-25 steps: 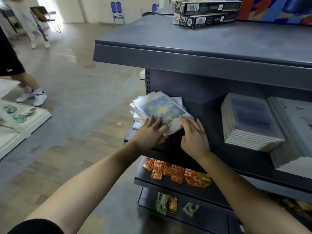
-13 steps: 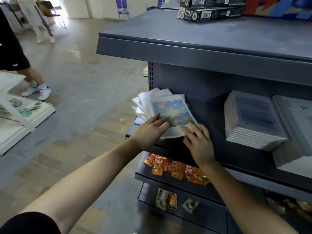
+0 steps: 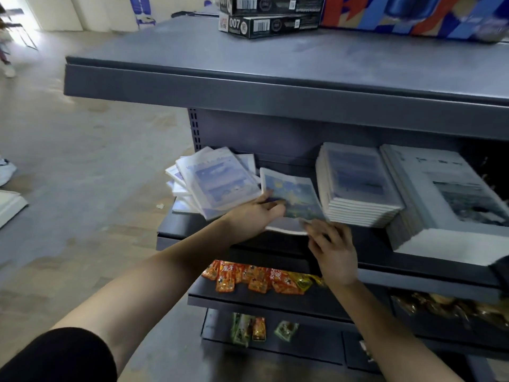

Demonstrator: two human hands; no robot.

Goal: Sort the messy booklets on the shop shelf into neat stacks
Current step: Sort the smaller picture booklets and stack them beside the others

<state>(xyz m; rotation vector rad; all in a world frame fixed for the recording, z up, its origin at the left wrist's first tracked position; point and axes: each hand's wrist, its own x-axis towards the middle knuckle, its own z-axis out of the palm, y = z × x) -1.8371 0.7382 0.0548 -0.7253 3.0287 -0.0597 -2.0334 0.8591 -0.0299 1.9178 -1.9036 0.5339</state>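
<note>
Booklet (image 3: 296,198), blue-yellow cover, sits on shelf (image 3: 170,238) between messy pile (image 3: 217,183) and neat stack (image 3: 358,186), near edge bowed. Left hand (image 3: 254,216) flat on its near-left corner, fingers almost straight, pressing cover. Right hand (image 3: 334,253) relaxed, fingers loosely spread, tips at booklet's front edge; blurred, contact likely but unconfirmed. Larger stack (image 3: 446,194) far right. Snack packets (image 3: 256,277) one level below.

Your shelf count: 3 booklet groups, 1 loose booklet, 2 hands
1 messy pile (image 3: 214,183), 1 blue-cover stack (image 3: 358,186), 1 grey-cover stack (image 3: 446,194), 1 starry booklet (image 3: 297,194); your left hand (image 3: 253,216), right hand (image 3: 334,252); 2 black boxes (image 3: 270,24) up top; 3 bottom-shelf packets (image 3: 259,328)
</note>
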